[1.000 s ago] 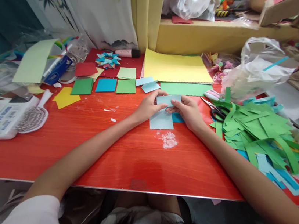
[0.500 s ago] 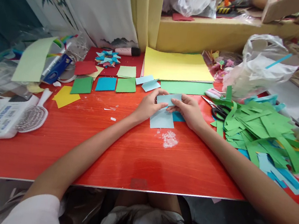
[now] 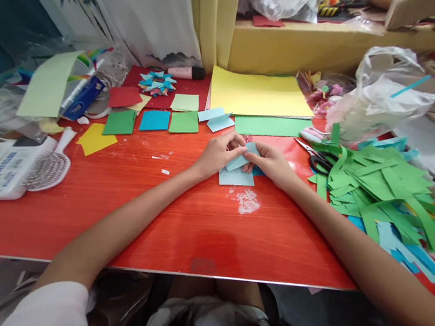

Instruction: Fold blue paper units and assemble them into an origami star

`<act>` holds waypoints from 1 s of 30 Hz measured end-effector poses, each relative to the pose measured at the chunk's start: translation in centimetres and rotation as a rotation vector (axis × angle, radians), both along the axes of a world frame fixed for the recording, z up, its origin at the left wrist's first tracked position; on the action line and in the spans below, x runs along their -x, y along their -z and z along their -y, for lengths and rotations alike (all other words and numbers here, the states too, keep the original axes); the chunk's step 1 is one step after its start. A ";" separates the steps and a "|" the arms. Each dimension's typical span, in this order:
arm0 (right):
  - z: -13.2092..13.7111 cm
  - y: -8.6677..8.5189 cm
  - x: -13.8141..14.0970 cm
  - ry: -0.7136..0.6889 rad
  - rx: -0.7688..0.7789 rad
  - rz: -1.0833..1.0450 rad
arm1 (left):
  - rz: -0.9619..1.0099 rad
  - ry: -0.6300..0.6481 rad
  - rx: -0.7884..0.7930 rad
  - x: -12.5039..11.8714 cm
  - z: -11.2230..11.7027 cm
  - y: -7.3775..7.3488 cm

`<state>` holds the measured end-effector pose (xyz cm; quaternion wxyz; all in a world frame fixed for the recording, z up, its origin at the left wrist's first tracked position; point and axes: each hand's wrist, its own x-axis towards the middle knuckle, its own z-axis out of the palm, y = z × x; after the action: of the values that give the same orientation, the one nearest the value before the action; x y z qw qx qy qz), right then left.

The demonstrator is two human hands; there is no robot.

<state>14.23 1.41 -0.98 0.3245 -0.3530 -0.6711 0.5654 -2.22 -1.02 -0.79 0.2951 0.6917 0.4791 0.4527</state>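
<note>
Between my hands is a light blue paper square, turned at a slant and held just above the table. My left hand pinches its left side with thumb and fingers. On the opposite side, my right hand grips it, its fingertips partly behind the paper. Beneath lies another light blue paper sheet, flat on the table, with a darker blue piece peeking out under my right hand. Two folded light blue papers rest just beyond my left hand.
Scissors lie beside a heap of green paper strips on the right. Stacks of coloured squares, including a blue stack, sit at the left. Behind are yellow sheets and a folded-paper ring. A hairbrush lies far left.
The light blue square in my hands has gone from lying nearly level to a diagonal tilt. My fingers have drawn closer together around it.
</note>
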 end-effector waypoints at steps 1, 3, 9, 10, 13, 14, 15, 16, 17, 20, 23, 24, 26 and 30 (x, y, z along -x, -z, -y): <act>0.1 -0.1 0.0 -0.002 -0.007 0.010 | -0.007 -0.005 -0.005 0.0 0.1 -0.1; 0.1 -0.2 0.0 0.007 -0.002 0.007 | 0.006 -0.009 -0.014 -0.1 0.1 -0.1; -0.2 -0.3 0.1 0.143 0.072 -0.165 | 0.179 -0.003 0.043 0.0 -0.2 0.2; -0.3 -0.3 0.1 0.158 0.074 -0.170 | 0.204 0.005 0.061 0.1 -0.2 0.2; -0.3 -0.2 0.0 0.137 0.051 -0.161 | 0.240 0.038 0.099 0.1 -0.3 0.2; -0.3 -0.2 -0.1 0.115 0.044 -0.161 | 0.242 0.051 0.105 0.2 -0.3 0.2; -0.3 -0.1 -0.1 0.088 0.041 -0.158 | 0.241 0.063 0.110 0.2 -0.3 0.2; -0.2 -0.1 -0.2 0.058 0.044 -0.150 | 0.235 0.075 0.113 0.2 -0.3 0.2; -0.2 0.0 -0.2 0.028 0.048 -0.136 | 0.225 0.083 0.114 0.2 -0.3 0.2; -0.1 0.0 -0.2 -0.011 0.054 -0.104 | 0.209 0.085 0.118 0.2 -0.2 0.1; -0.1 -0.1 -0.1 0.030 0.037 -0.128 | 0.259 0.076 0.133 0.1 -0.1 -0.2; -0.1 -0.1 -0.1 0.055 0.036 -0.143 | 0.282 0.077 0.144 0.1 0.0 -0.3; -0.1 -0.2 -0.1 0.101 0.041 -0.167 | 0.316 0.085 0.166 0.1 0.1 -0.6; -0.1 -0.2 -0.1 0.103 0.023 -0.169 | 0.331 0.093 0.176 0.1 0.1 -0.5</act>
<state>14.35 1.55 -0.73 0.4046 -0.3419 -0.6158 0.5833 -2.36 -1.10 -0.24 0.4498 0.6006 0.4295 0.5025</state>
